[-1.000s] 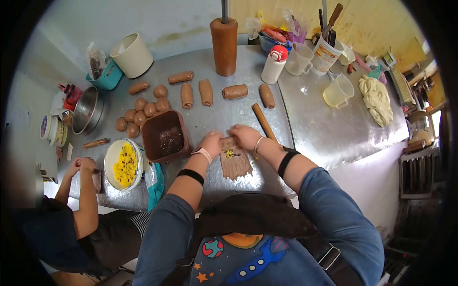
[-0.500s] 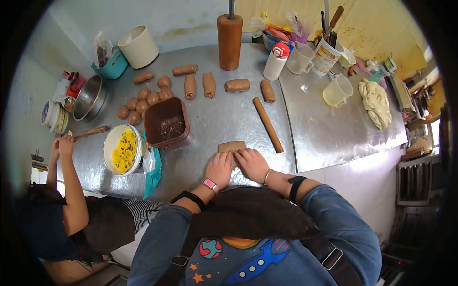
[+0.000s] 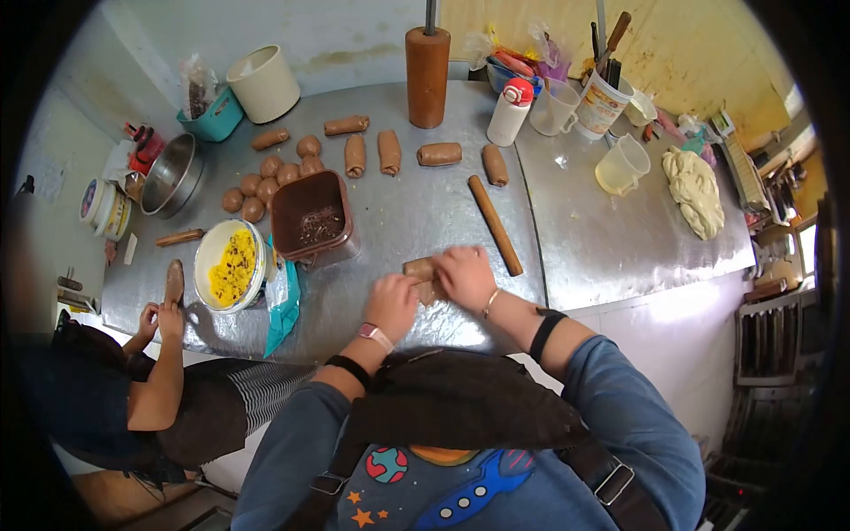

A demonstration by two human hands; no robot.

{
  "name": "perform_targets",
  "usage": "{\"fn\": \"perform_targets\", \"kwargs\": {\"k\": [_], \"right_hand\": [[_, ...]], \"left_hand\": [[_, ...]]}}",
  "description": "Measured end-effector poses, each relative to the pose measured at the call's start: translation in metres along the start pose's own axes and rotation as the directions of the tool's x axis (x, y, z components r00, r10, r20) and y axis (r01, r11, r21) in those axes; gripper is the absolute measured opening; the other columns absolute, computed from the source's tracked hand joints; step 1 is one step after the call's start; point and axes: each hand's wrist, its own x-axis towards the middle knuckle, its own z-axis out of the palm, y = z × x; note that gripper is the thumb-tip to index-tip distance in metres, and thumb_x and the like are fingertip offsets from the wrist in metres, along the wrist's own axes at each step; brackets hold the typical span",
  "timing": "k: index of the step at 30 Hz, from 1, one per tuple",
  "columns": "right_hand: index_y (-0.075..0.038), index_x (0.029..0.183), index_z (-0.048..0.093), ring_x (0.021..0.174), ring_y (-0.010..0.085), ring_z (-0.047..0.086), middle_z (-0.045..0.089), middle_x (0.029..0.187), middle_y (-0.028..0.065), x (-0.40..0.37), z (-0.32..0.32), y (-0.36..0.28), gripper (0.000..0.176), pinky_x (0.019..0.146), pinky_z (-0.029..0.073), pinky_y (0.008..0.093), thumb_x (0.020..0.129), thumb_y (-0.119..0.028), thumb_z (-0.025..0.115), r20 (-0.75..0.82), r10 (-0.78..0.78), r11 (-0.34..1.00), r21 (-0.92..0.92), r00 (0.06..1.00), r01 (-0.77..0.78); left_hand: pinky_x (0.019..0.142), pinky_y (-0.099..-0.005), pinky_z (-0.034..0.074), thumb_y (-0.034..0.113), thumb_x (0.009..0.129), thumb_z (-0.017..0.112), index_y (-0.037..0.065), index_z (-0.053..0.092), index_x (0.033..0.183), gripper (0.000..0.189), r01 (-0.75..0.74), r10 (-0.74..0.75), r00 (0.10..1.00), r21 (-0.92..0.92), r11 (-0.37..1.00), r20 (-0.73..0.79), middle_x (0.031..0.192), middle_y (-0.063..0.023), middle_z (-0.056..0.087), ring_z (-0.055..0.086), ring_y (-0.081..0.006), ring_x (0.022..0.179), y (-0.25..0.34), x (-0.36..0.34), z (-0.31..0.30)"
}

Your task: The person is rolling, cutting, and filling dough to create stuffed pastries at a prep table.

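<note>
A flat piece of brown dough (image 3: 421, 268) lies on the metal table in front of me. My left hand (image 3: 393, 303) is at its left edge, fingers bent and pinching the dough. On the right side, my right hand (image 3: 466, 276) has its fingers curled over the dough; they are blurred, so their grip is unclear. A wooden rolling pin (image 3: 495, 225) rests to the right. Beyond the hands lie several brown dough rolls (image 3: 389, 152). To the left stands a brown square tub (image 3: 351, 232) with dark crumbs inside.
Brown dough balls (image 3: 252, 210), a bowl of yellow filling (image 3: 203, 268) and a teal bag (image 3: 283, 310) are at left. A co-worker's hands (image 3: 162, 319) hold brown dough there. A white bottle (image 3: 509, 120), a clear jug (image 3: 621, 165) and pale dough (image 3: 693, 190) are at right.
My left hand has shifted slightly left and my right hand has lifted a little up the dough. The co-worker's hands have moved right and down, now with a flattened piece of dough.
</note>
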Motion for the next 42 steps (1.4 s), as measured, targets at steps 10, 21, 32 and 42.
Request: {"fn": "perform_targets", "kwargs": {"k": [10, 21, 32, 42], "right_hand": [[-0.014, 0.104, 0.066, 0.091, 0.0321, 0.058, 0.058, 0.097, 0.0099, 0.021, 0.044, 0.000, 0.022, 0.079, 0.047, 0.0460, 0.084, -0.022, 0.062, 0.034, -0.085, 0.961, 0.266, 0.996, 0.073], [-0.001, 0.125, 0.052, 0.120, 0.0373, 0.047, 0.051, 0.129, 0.0178, 0.026, 0.048, -0.003, 0.050, 0.097, 0.038, 0.0513, 0.086, -0.031, 0.061, -0.170, 0.027, 0.989, 0.146, 0.985, -0.002], [-0.008, 0.135, 0.046, 0.107, 0.0313, 0.058, 0.058, 0.116, 0.0127, -0.053, 0.015, -0.018, 0.065, 0.091, 0.047, 0.0403, 0.075, -0.006, 0.071, 0.266, -0.269, 0.933, 0.310, 0.926, 0.182], [-0.001, 0.131, 0.050, 0.096, 0.0155, 0.061, 0.065, 0.109, 0.0060, 0.010, -0.092, 0.123, 0.045, 0.082, 0.050, 0.0274, 0.091, -0.017, 0.062, 0.232, 0.482, -0.156, 0.972, 0.845, -0.178]], "left_hand": [[0.091, -0.0483, 0.040, 0.014, 0.080, 0.061, 0.009, 0.059, 0.107, 0.028, 0.238, -0.158, 0.931, 0.220, 0.946, -0.329, 0.115, -0.0149, 0.053, 0.050, -0.0353, 0.107, -0.064, -0.066, -0.011], [0.090, -0.0475, 0.040, 0.014, 0.077, 0.062, 0.010, 0.060, 0.106, 0.029, 0.259, -0.189, 0.909, 0.149, 0.954, -0.371, 0.114, -0.0112, 0.054, 0.050, -0.0340, 0.107, -0.062, -0.069, -0.010], [0.093, -0.0489, 0.039, 0.012, 0.077, 0.061, 0.009, 0.059, 0.103, 0.026, 0.243, -0.199, 0.916, 0.087, 0.966, -0.348, 0.114, -0.0128, 0.053, 0.049, -0.0357, 0.110, -0.064, -0.066, -0.008], [0.095, -0.0494, 0.038, 0.011, 0.078, 0.060, 0.008, 0.059, 0.103, 0.026, 0.268, -0.228, 0.912, 0.075, 0.961, -0.340, 0.114, -0.0138, 0.053, 0.048, -0.0361, 0.110, -0.064, -0.067, -0.008]]}}
